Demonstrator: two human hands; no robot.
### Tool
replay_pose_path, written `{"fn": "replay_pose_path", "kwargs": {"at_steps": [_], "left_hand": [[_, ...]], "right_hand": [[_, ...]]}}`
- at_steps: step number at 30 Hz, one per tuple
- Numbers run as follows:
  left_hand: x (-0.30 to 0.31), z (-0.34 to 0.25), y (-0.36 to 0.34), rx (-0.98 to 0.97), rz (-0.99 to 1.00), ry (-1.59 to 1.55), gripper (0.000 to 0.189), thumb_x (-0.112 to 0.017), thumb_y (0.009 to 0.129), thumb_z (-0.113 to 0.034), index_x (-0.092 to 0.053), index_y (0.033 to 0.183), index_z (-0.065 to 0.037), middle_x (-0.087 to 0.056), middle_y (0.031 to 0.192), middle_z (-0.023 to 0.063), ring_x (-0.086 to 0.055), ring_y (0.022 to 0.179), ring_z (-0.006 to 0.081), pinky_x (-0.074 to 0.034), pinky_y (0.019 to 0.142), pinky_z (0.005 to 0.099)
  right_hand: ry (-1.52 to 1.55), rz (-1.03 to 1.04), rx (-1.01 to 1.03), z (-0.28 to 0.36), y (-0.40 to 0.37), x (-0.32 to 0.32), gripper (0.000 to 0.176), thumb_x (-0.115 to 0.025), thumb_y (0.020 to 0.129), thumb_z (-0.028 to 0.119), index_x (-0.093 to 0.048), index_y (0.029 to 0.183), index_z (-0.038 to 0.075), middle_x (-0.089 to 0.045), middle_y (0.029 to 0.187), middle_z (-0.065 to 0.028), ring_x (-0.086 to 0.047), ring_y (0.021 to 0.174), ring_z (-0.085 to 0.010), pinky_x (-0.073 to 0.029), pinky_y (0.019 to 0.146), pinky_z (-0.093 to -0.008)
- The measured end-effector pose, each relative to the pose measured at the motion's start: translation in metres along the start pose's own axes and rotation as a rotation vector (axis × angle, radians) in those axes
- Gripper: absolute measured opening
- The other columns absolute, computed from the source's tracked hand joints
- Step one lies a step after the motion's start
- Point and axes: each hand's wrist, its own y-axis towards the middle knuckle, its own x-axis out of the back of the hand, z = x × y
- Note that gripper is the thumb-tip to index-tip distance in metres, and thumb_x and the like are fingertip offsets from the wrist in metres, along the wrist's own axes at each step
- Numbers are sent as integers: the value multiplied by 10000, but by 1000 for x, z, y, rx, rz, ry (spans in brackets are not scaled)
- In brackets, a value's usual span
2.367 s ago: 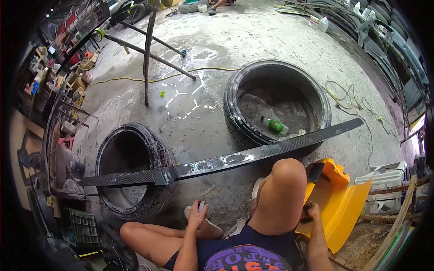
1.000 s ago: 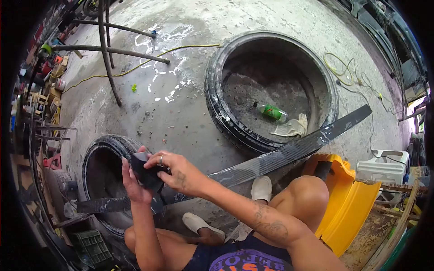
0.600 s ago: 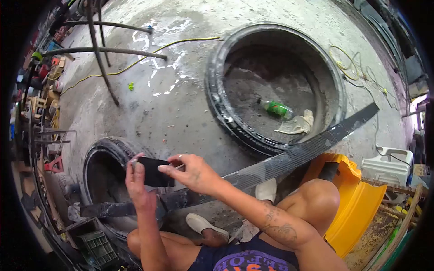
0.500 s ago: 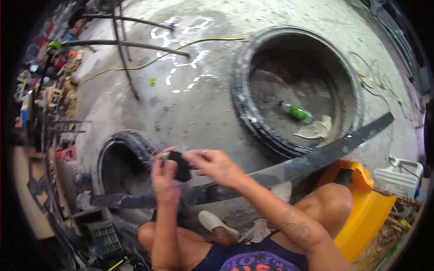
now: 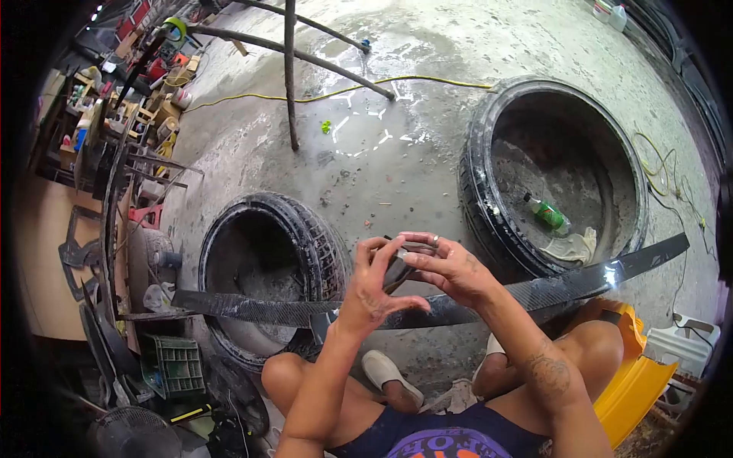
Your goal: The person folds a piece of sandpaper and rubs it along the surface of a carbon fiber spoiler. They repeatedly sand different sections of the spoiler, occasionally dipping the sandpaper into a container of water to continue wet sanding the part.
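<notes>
A small dark sheet, seen nearly edge-on, is between my two hands above the long strip. My right hand pinches it at the upper edge, a ring on one finger. My left hand has its fingertips bent against the sheet's near side while its thumb sticks out to the right. Fingers cover much of the sheet, so its exact shape is hidden. Below lies a long glossy black strip with a woven carbon-look pattern, wet in places, resting across two tires.
The left tire and the larger right tire lie on the wet concrete floor. Inside the right one are a green bottle and a pale cloth. A yellow plastic piece, green crate and metal stand are around.
My view has shifted, so the scene sits further right and lower left shows more. The dark sheet has turned from face-on to nearly edge-on, and my hands have come closer together around it.
</notes>
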Motion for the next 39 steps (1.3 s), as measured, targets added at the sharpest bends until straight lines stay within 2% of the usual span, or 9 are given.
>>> {"fn": "replay_pose_path", "kwargs": {"at_steps": [6, 12, 15, 20, 22, 25, 32, 34, 39], "left_hand": [[10, 5, -5, 44, 83, 17, 974, -968, 558, -293, -511, 1400, -115, -344, 1298, 135, -518, 1126, 299, -508, 934, 415], [30, 22, -5, 428, -221, -208, 556, -743, 908, -315, -540, 1350, -46, -647, 1017, 41, -609, 910, 132, -510, 817, 271], [21, 24, -6, 640, -204, -1099, 370, -658, 980, -239, -593, 1296, -57, -654, 1038, 29, -633, 872, 114, -520, 706, 258], [20, 20, -7, 588, -106, -1074, 367, -679, 962, -213, -590, 1270, -33, -653, 1064, 44, -622, 853, 94, -524, 658, 258], [19, 19, -5, 510, -287, -966, 349, -675, 957, -192, -591, 1251, -23, -659, 1049, 41, -623, 832, 94, -529, 666, 271], [13, 7, -7, 478, -313, -683, 380, -713, 933, -214, -589, 1239, -25, -654, 1044, 49, -620, 857, 95, -528, 693, 268], [-11, -6, -14, 137, -121, -302, 452, -760, 894, -323, -606, 1225, -56, -687, 998, 85, -656, 908, 173, -532, 805, 318], [5, -4, -10, 396, -276, -577, 360, -666, 978, -280, -595, 1258, -66, -643, 1009, 60, -606, 842, 96, -519, 724, 260], [5, 38, -11, 616, -338, -927, 571, -496, 1024, -505, -528, 1315, -15, -645, 1097, 82, -653, 861, 165, -551, 717, 320]], "right_hand": [[90, -75, -26, -4, 8, 22, 499, -622, 855, -48, -553, 1349, -19, -633, 1219, -97, -627, 1090, -148, -514, 958, -310], [-37, 62, 69, 10, 0, 17, 529, -573, 850, -35, -554, 1377, 7, -619, 1271, -100, -608, 1116, -166, -479, 1004, -317], [-91, 138, 62, 11, -2, 13, 532, -580, 846, -28, -556, 1376, 8, -616, 1284, -97, -604, 1124, -167, -470, 1015, -315], [-323, 9, 156, 10, 0, 11, 460, -634, 910, 100, -567, 1352, -4, -630, 1245, -117, -609, 1109, -174, -476, 998, -314], [-505, -119, 232, 7, 5, 17, 438, -653, 941, 168, -576, 1332, -13, -634, 1230, -126, -607, 1110, -173, -484, 984, -315], [-269, -189, -4, 2, 5, 22, 558, -652, 964, 447, -607, 1202, -55, -664, 1128, -124, -656, 991, -183, -545, 878, -308], [3, -92, 43, -26, 8, 27, 403, -627, 996, 280, -590, 1241, -38, -672, 1144, -136, -670, 1039, -207, -540, 933, -344], [42, -74, 9, -18, 4, 27, 356, -619, 994, 206, -586, 1262, -27, -671, 1157, -127, -664, 1066, -203, -530, 969, -342], [144, -19, 46, -3, -6, 14, 343, -588, 1006, 171, -569, 1289, -21, -665, 1187, -121, -659, 1085, -202, -528, 992, -353]]}}
